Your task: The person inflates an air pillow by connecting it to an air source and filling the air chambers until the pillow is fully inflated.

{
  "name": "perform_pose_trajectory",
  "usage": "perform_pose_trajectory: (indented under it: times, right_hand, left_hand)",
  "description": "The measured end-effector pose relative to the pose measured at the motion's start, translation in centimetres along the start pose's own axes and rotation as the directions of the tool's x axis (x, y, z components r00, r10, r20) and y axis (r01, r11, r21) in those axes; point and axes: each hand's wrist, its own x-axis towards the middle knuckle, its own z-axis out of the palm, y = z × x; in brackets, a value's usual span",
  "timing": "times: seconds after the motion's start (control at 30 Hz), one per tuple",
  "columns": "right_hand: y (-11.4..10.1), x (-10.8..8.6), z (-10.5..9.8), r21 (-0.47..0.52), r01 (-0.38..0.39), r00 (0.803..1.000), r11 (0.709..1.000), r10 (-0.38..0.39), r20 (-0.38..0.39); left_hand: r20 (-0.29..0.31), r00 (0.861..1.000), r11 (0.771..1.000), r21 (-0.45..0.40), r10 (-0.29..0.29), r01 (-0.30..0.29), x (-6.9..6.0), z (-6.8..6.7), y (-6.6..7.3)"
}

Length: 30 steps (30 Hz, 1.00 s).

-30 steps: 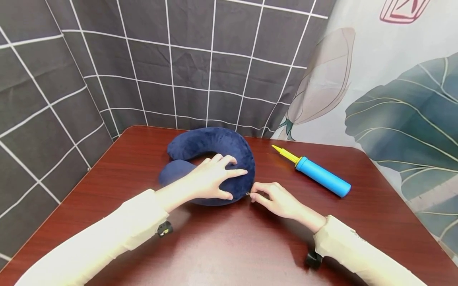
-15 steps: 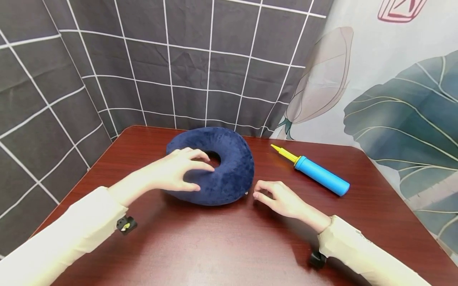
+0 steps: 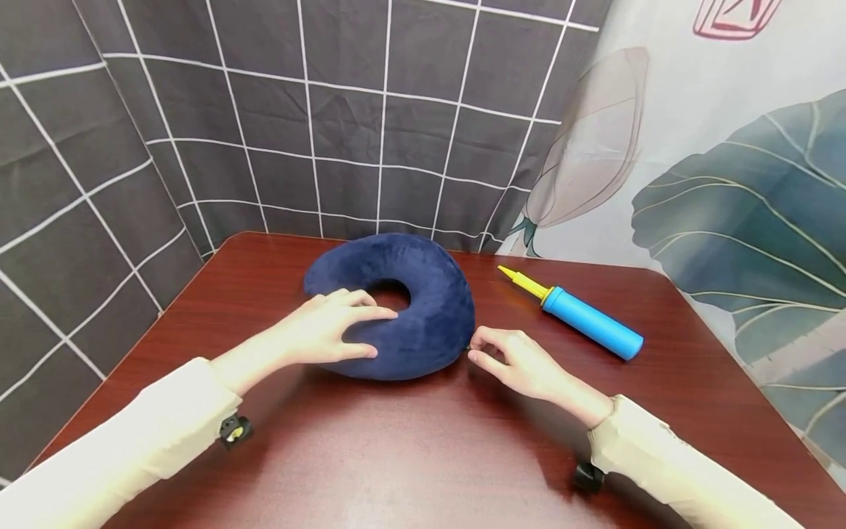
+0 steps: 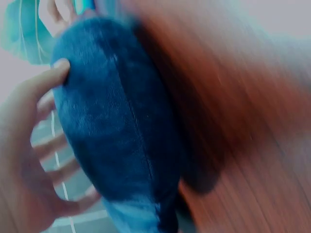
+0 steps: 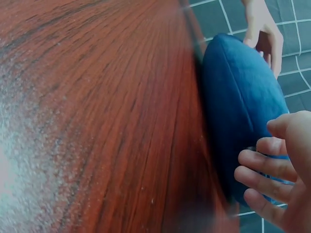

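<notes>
A navy U-shaped neck pillow (image 3: 429,308) lies on the table, with its seam facing the near side in the left wrist view. My left hand (image 3: 324,327) rests on its left part, thumb and fingers spread over the plush cover (image 4: 104,116). At the pillow's right end, my right hand (image 3: 522,364) has its fingers loosely bent beside the edge. A small zipper pull (image 5: 251,148) shows close to the right index fingertip in the right wrist view. Thumb and index finger look apart there, with nothing seen pinched between them.
A blue hand pump (image 3: 595,323) with a yellow nozzle (image 3: 522,281) lies to the right of the pillow on the red-brown wooden table (image 3: 396,455). Behind the table hang a dark gridded cloth (image 3: 350,117) and a leaf-patterned curtain (image 3: 740,206).
My left hand has moved left over the pillow, from its middle to its left part. The right hand left the zipper pull, then came back close to it. The pump stayed put.
</notes>
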Motion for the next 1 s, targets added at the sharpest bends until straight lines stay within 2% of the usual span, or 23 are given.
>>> perform_pose_trajectory:
  times: [0.23,0.5,1.0]
  right_hand:
    - [0.5,0.0,-0.4,-0.033,-0.079,0.996,0.996,0.078,-0.047]
    - [0.7,-0.1,-0.9,-0.04,-0.117,0.991,0.992,0.114,-0.069]
    - [1.0,0.1,-1.6,-0.059,-0.159,0.984,0.986,0.154,-0.085]
  left_hand:
    - [-0.014,0.991,0.989,0.067,-0.133,0.133,1.4,0.8,3.2]
    - [-0.055,0.961,0.952,0.132,-0.273,0.278,3.1,1.9,5.9]
    - [-0.118,0.925,0.899,0.216,-0.362,0.38,7.0,4.0,7.8]
